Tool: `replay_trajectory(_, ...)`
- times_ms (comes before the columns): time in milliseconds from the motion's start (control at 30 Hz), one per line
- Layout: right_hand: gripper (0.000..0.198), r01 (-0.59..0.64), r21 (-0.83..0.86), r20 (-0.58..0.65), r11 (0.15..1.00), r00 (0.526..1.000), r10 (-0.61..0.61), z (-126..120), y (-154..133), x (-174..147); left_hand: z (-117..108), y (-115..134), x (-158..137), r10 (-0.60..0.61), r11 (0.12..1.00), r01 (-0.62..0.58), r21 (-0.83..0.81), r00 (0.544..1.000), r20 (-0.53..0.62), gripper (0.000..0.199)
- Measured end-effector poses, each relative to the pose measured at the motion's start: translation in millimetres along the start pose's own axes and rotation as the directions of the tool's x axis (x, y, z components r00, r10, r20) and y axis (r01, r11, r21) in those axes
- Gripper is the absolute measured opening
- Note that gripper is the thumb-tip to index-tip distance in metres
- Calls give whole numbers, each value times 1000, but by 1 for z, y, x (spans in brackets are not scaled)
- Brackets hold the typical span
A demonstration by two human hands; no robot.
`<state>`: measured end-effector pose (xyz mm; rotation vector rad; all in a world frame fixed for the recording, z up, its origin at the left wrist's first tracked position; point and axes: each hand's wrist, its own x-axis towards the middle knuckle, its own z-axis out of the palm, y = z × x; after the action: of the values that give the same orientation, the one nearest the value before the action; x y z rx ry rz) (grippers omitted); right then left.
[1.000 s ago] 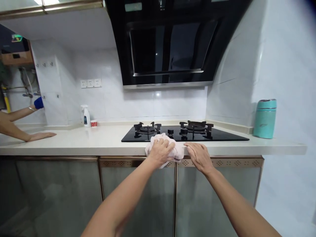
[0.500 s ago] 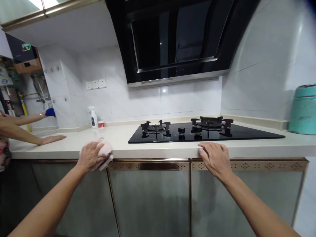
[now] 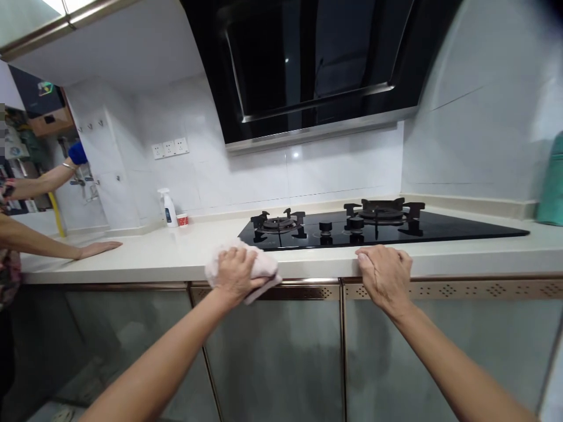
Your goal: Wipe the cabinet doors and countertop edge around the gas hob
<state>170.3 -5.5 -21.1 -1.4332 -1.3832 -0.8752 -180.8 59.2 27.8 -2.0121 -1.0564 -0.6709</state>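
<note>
A pale pink cloth point(image 3: 266, 265) lies bunched under my left hand point(image 3: 236, 272), which presses it over the front edge of the white countertop point(image 3: 176, 253). The cloth reaches the near left corner of the black gas hob point(image 3: 303, 241), and a darker border shows at its lower right. My right hand point(image 3: 386, 275) rests on the counter's front edge before the hob, its fingers curled in and nothing visible in them.
Above the hob hangs a black range hood point(image 3: 303, 64). A white spray bottle point(image 3: 169, 210) and a small red-and-white cup point(image 3: 182, 220) stand by the wall. At far left, a co-worker's hand point(image 3: 101, 249) lies on the counter; the other holds something blue point(image 3: 78, 153). A teal container point(image 3: 552, 187) stands right.
My left hand has slid the cloth rightward along the counter edge to the hob's corner. My right hand's fingers have curled in more. The co-worker's blue thing has moved up.
</note>
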Motion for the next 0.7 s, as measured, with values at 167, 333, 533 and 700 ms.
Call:
replay_trajectory(167,35,31,12,38,999,999,-31,-7,-2,0,-9,131,65,194,970,-198,-144,980,-46,71)
replay_trajectory(333,40,-10,164,161,986,987,-17,-17,18,5,-21,197,101,285,929,-290,-231,957,-58,56)
replay_trajectory(533,38,-55,291,-29,955,997,66,-38,-4,31,-23,180,103,312,827,-307,-471,947,-69,84)
replay_trajectory(700,49,123,348,133,930,975,-178,-20,-64,38,-15,123,95,241,757,-241,-607,967,-83,73)
